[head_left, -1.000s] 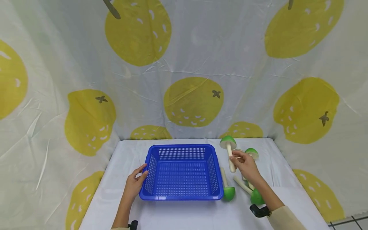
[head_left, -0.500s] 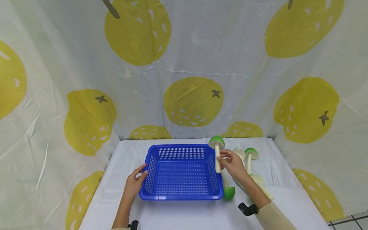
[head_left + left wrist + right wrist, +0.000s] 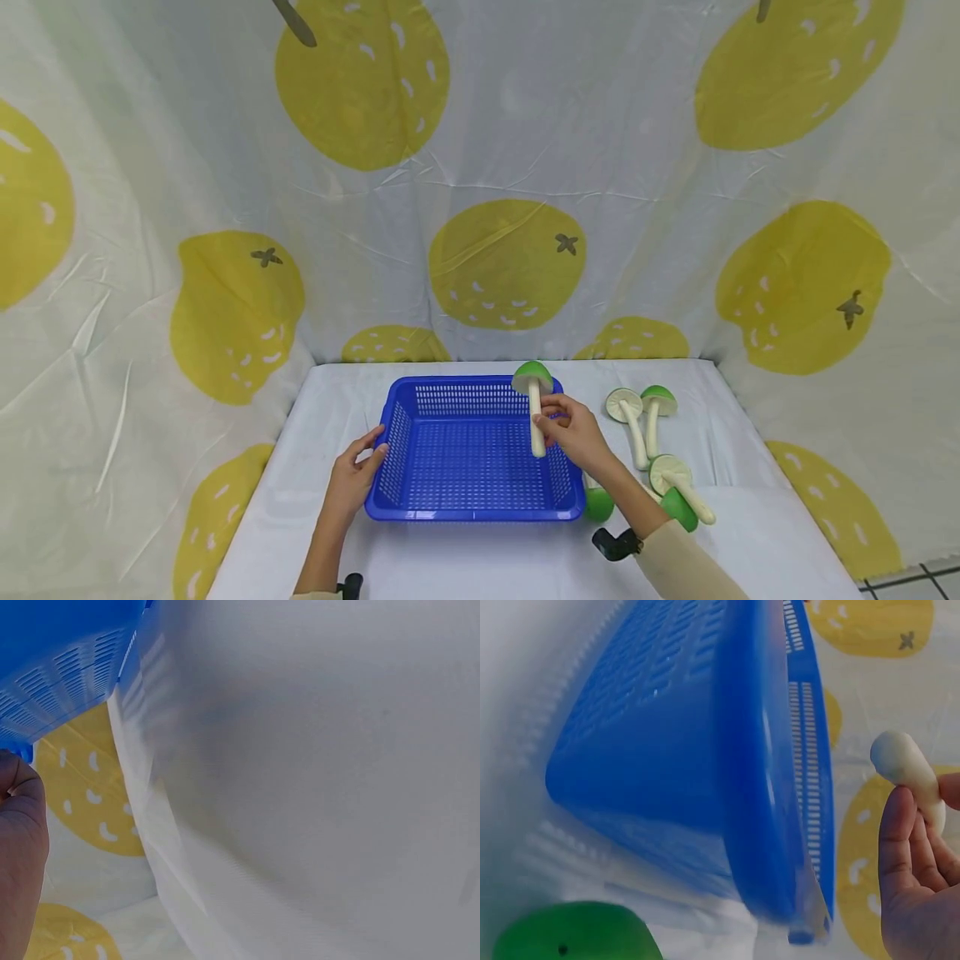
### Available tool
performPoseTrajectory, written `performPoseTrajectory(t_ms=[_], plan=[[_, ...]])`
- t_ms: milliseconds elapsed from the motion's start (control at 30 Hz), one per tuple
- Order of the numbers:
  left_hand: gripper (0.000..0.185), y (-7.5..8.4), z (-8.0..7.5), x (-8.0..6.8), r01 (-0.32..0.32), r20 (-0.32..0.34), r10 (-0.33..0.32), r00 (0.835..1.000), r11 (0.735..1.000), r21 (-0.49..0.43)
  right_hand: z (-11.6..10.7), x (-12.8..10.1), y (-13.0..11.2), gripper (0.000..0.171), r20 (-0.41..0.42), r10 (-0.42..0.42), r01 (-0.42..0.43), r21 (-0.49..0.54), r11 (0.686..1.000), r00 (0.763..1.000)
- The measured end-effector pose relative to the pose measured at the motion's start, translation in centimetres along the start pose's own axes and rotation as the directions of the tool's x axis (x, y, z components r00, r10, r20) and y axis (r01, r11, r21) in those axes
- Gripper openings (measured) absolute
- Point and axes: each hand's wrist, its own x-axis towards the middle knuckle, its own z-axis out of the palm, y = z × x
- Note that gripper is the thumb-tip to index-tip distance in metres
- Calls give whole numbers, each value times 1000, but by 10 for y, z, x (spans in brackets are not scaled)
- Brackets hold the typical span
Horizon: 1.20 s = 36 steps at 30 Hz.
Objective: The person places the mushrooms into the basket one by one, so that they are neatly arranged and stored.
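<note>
The right hand [image 3: 573, 429] pinched one green-capped mushroom [image 3: 534, 407] by its stem over the blue basket [image 3: 474, 508], which held nothing yet. The left hand [image 3: 352, 479] rested open-fingered on the basket's left rim, and four more mushrooms [image 3: 651, 417] lay on the surface [image 3: 487, 558] to the right.

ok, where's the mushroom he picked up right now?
In the head view, the held mushroom is upright in the right hand, above the right side of the blue basket.
</note>
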Motion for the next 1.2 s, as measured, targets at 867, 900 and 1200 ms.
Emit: performPoseTrajectory(t_ms=[867, 900, 1200], plan=[[50, -2, 1, 0, -26, -14, 26, 1000, 1000, 6, 62, 7, 2, 39, 74, 8, -12, 60, 998, 997], [50, -2, 1, 0, -25, -17, 25, 1000, 1000, 5, 64, 7, 2, 38, 75, 13, -17, 57, 998, 997], [50, -3, 0, 0, -22, -10, 22, 1000, 1000, -14, 80, 10, 5, 34, 90, 35, -39, 35, 999, 995]])
